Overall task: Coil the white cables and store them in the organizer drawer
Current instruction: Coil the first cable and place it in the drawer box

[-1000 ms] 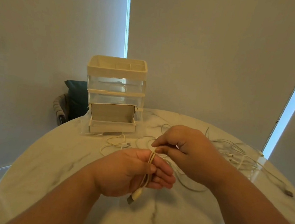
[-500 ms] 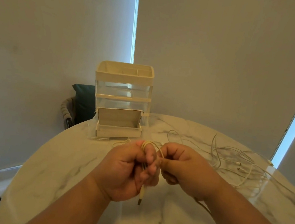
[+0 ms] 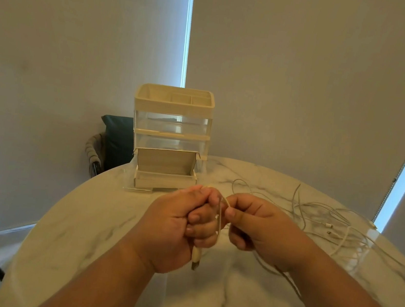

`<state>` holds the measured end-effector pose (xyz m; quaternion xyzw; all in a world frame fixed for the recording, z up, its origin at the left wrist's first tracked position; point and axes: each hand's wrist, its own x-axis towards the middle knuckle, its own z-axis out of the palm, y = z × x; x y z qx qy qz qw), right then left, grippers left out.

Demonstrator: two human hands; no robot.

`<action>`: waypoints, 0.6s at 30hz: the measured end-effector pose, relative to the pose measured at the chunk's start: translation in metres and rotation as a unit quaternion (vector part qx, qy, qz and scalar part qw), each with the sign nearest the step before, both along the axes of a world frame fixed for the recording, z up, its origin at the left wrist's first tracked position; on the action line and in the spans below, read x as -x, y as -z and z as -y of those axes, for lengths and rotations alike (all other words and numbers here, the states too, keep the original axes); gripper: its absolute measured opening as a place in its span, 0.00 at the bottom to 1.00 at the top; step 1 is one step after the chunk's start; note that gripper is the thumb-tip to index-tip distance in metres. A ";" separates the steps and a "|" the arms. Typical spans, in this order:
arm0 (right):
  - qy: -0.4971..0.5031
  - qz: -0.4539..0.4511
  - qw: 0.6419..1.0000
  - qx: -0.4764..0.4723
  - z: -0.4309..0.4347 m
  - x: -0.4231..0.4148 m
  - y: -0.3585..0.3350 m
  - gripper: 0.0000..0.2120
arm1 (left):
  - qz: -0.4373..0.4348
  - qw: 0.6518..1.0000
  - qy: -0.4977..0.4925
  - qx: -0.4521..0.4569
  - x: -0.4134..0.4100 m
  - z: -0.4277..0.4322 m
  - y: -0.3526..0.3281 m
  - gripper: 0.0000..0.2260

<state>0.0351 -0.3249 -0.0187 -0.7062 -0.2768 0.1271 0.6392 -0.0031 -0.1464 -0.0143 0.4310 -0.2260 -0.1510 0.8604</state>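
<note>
Two hands: both closed on one white cable (image 3: 219,219), mid-frame, above the table (image 3: 85,228).
Chair (image 3: 116,142): dark, left of centre, behind the table edge; not in play.
Organizer (image 3: 172,124): upper centre, clear tiers, cream top tray.
Drawer (image 3: 165,177): bottom tier, pulled out toward the person; contents not visible.
Left hand (image 3: 177,226): fist curled round the gathered loops.
USB plug (image 3: 195,261): hangs out below that fist, pointing down.
Right hand (image 3: 258,226): thumb and forefinger pinch the strand just right of the fist, other fingers curled.
Loose cables (image 3: 328,220): tangled heap on the table, right side, well apart from the drawer.
Risk, left: fist eases while taking the next turn, so the loops spring open and the coil is lost.
Risk, centre: turns look tight round the fingers, likely kinks near the plug and a coil hard to slide off.
Risk, right: the tail runs under the right wrist toward the heap; if it is caught in there, pulling probably drags other cables along or tightens a knot.
Risk, later: a springy coil may unwind once dropped in the drawer.
Cable look: thin, white to cream, round, smooth; a few loops showing, slightly blurred; the rest of its length is hard to trace.
Progress guess: first cable part-coiled, nothing stored.
</note>
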 end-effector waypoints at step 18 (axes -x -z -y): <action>0.006 -0.068 0.967 0.247 -0.014 0.030 -0.002 0.10 | -0.065 0.977 -0.202 0.025 -0.014 -0.026 -0.011 0.16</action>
